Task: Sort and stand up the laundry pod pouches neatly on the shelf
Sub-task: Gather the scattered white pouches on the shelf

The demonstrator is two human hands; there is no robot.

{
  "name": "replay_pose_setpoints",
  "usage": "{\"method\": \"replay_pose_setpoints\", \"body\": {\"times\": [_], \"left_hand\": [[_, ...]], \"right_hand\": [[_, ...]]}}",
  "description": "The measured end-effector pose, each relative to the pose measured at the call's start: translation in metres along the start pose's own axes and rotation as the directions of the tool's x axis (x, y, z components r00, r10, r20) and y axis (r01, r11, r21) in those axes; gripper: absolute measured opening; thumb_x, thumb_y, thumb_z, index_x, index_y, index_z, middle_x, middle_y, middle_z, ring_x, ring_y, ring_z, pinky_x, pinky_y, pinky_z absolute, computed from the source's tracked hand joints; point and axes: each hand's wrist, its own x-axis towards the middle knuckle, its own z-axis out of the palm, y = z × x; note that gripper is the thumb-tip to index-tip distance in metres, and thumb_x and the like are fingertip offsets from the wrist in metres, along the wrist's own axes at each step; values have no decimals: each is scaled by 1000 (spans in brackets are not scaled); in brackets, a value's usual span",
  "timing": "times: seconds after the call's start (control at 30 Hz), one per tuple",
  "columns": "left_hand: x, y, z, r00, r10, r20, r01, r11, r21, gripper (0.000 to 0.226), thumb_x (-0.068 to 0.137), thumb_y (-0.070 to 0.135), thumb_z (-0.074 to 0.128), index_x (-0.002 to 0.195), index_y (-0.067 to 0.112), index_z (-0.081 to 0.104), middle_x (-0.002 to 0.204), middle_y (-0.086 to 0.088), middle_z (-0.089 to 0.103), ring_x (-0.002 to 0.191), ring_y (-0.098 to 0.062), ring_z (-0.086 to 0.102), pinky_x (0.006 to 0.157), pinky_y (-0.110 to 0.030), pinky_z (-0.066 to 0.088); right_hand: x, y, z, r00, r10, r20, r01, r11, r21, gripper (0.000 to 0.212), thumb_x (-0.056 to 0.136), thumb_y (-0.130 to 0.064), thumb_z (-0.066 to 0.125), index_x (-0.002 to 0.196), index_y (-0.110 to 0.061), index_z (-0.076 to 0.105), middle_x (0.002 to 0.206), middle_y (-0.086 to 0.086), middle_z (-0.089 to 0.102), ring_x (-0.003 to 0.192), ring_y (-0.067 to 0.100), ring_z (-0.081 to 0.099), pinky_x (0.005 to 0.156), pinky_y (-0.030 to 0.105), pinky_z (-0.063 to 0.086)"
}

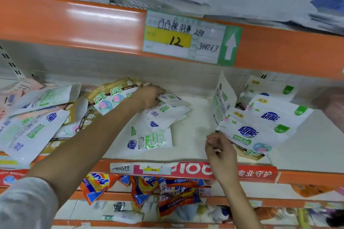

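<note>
1. Left hand (149, 95) lay on flat white pouches (163, 117), grasp unclear.
2. Right hand (219, 151) loosely curled, empty, just below leaning pouch row (260, 124).
3. Risk: unsupported row toppling off shelf (193, 135).

**Wearer's arms and clothing, head view**

Left arm: grey sleeve (24, 204), soft knit-looking fabric, plain, with no print or logo visible. The cuff is pushed up near the elbow, so the forearm below it is bare. Left hand (149, 95): bare; no glove, ring or watch visible.

Right arm: forearm bare along the whole length in view; any sleeve falls outside the picture. Right hand (219, 152): bare, nothing on the wrist. Fingernails look short and unpainted, though blur limits detail.
</note>
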Motion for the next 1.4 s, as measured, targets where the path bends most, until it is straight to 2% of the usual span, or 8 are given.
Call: {"method": "replay_pose_setpoints", "body": {"times": [0.27, 0.43, 0.6, 0.83, 1.0, 1.13, 1.23, 1.4], "left_hand": [[-6, -3, 7, 979, -74, -188, 58, 994, -89, 42, 91, 16, 53, 129, 31, 59, 137, -1, 57, 121, -26, 54, 95, -37, 47], [-14, 10, -15, 919, -207, -335, 69, 922, -380, 30, 99, 23, 51, 117, 4, 66, 117, -20, 67, 100, -33, 63, 79, -31, 45], [-27, 26, -47, 908, -299, -294, 22, 734, -679, 31, 94, 30, 58, 101, 1, 67, 102, -22, 69, 89, -31, 67, 83, -47, 52], [-63, 41, -63, 937, -251, -244, -98, 482, -871, 20, 91, 19, 64, 103, 5, 69, 104, -20, 71, 96, -33, 68, 92, -43, 52], [-90, 41, -51, 989, -91, -120, -71, 418, -905, 20, 89, 20, 61, 97, 5, 71, 101, -18, 73, 100, -39, 67, 97, -55, 48], [-95, 53, -34, 995, 88, -41, -78, 471, -879, 29, 93, 26, 60, 110, 3, 66, 109, -27, 67, 102, -51, 60, 94, -61, 47], [-96, 72, -31, 994, 91, -56, -92, 454, -886, 19, 96, 15, 56, 109, 6, 67, 104, -15, 72, 93, -30, 70, 80, -36, 57], [-91, 92, -33, 981, 82, -174, -192, 491, -850, 22, 89, 15, 67, 110, 11, 66, 107, -3, 72, 103, -15, 67, 92, -26, 51]], "right_hand": [[21, -4, 18, 995, -2, 100, 0, 1000, 17, 32, 84, 4, 58, 89, -28, 59, 86, 0, 63, 75, 4, 58, 62, 10, 44], [16, -1, 11, 991, 2, 135, -6, 1000, 27, 31, 85, 3, 59, 90, -28, 59, 88, 1, 63, 75, 5, 58, 62, 9, 43], [11, -4, 4, 991, -1, 137, -2, 1000, 24, 30, 85, 2, 59, 90, -28, 58, 87, 0, 63, 75, 4, 57, 61, 8, 43], [10, -19, -3, 990, -15, 139, 10, 999, 41, 20, 89, -12, 62, 102, -26, 57, 96, -6, 62, 79, 7, 59, 65, 10, 44], [-1, -35, -6, 995, -65, 77, 63, 998, 26, 55, 84, -36, 71, 130, -30, 42, 111, -19, 54, 81, 4, 58, 66, 15, 48], [-13, -41, -10, 968, -163, 191, 159, 987, 38, 22, 86, -34, 70, 104, -30, 59, 79, -20, 65, 68, 4, 61, 56, 14, 43], [-19, -34, -15, 957, -241, 162, 246, 969, -9, 4, 92, -24, 63, 94, -23, 65, 77, -21, 66, 66, 5, 61, 55, 11, 40], [-25, -26, -30, 969, -239, -70, 238, 971, -15, 32, 94, -23, 59, 67, -36, 48, 57, -13, 58, 54, 7, 54, 50, 11, 32]]}}
